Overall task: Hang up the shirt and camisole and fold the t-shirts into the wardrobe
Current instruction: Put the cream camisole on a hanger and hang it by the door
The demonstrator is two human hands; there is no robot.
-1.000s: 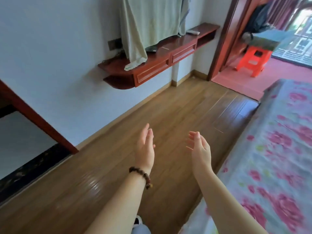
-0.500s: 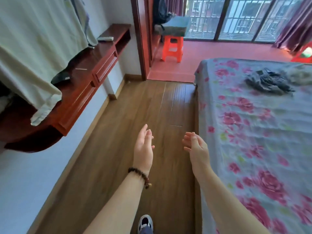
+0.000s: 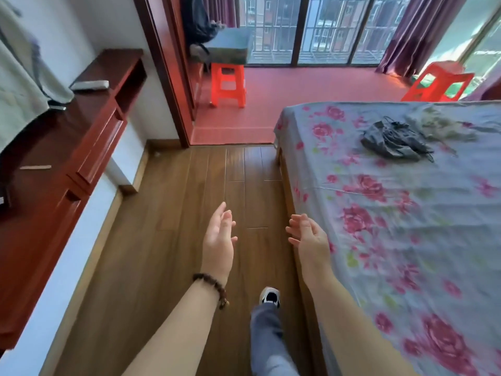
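A crumpled dark grey garment [image 3: 394,141] lies on the floral bedsheet [image 3: 401,226] at the far right. Beside it, further right, lies a pale crumpled garment [image 3: 439,124], blurred. My left hand [image 3: 218,240] is held out over the wooden floor with relaxed fingers and holds nothing; a bead bracelet circles its wrist. My right hand [image 3: 309,237] hovers near the bed's left edge, fingers loosely curled, holding nothing. Both hands are well short of the garments.
A red wooden wall shelf with drawers [image 3: 81,147] runs along the left wall, a pale cloth [image 3: 19,85] draped over it. A doorway leads to a red-floored area with two orange stools [image 3: 227,84] [image 3: 439,84]. My foot [image 3: 269,295] steps on the floor between shelf and bed.
The view has swung right from the left wall towards the bed, bringing the garments on it into sight. My hands stay held out, holding nothing.
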